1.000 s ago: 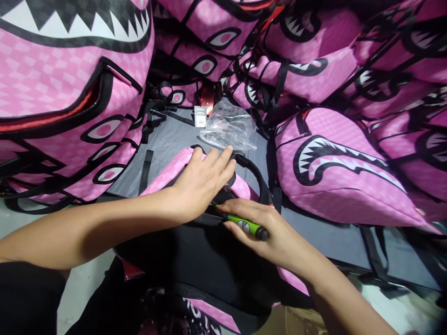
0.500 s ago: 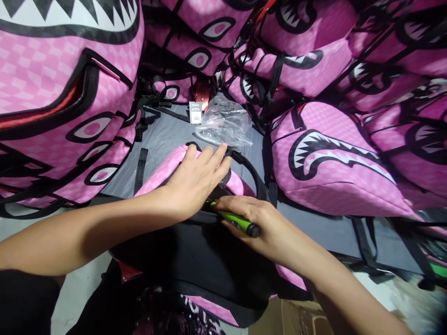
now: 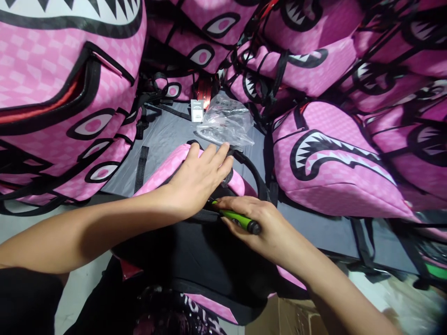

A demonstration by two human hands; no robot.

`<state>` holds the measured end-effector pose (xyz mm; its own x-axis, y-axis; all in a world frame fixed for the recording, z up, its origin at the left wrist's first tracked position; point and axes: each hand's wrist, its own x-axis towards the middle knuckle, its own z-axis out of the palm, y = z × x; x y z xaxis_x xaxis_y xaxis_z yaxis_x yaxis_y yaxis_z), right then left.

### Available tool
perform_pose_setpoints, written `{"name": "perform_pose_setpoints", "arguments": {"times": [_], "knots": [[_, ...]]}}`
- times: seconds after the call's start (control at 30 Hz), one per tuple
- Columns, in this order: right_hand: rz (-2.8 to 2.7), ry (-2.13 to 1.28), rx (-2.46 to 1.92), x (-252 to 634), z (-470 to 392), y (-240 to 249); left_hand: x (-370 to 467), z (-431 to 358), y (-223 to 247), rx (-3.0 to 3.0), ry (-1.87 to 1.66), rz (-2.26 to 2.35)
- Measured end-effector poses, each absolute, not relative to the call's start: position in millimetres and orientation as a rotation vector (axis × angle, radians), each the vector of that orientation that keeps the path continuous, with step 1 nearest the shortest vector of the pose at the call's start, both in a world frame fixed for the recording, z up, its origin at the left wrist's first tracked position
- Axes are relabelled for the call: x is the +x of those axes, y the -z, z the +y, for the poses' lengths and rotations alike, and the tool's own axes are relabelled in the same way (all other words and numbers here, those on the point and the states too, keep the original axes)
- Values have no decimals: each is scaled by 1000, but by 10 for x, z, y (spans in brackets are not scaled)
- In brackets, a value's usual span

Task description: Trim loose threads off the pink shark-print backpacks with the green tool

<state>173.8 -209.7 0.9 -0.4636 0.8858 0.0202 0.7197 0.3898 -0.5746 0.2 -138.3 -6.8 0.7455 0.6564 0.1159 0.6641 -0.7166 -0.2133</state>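
The left hand (image 3: 204, 174) lies back-up on the black and pink bag (image 3: 195, 256), which fills the space from the middle of the view down towards six o'clock. Its forearm enters between eight and nine o'clock, and its fingers, lightly spread, point between one and two. The thumb is hidden, so I cannot tell whether this hand pinches the cloth or only rests on it.

The right hand (image 3: 254, 218) is closed around a green tool (image 3: 236, 218), forearm reaching in from four o'clock. The tool's black end sits near the palm; its front end points to ten o'clock, into the dark area beneath the left hand, where its tip is hidden.

On the grey surface (image 3: 164, 128), a clear plastic wrapper (image 3: 226, 123) lies at twelve o'clock, with a paper tag (image 3: 197, 111) just beside it at eleven. Another pink bag (image 3: 335, 195) lies at three.
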Motion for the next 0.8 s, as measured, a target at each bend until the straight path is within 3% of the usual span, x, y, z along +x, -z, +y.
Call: {"name": "perform_pose_setpoints", "arguments": {"times": [0.53,0.8], "knots": [[-1983,-234,-1729,1383,-2310,237,40,-1369,97,-2733,46,-1093],[-1987,-292,-1762,1380,-2294,237,32,-1368,128,-2680,53,-1072]]}}
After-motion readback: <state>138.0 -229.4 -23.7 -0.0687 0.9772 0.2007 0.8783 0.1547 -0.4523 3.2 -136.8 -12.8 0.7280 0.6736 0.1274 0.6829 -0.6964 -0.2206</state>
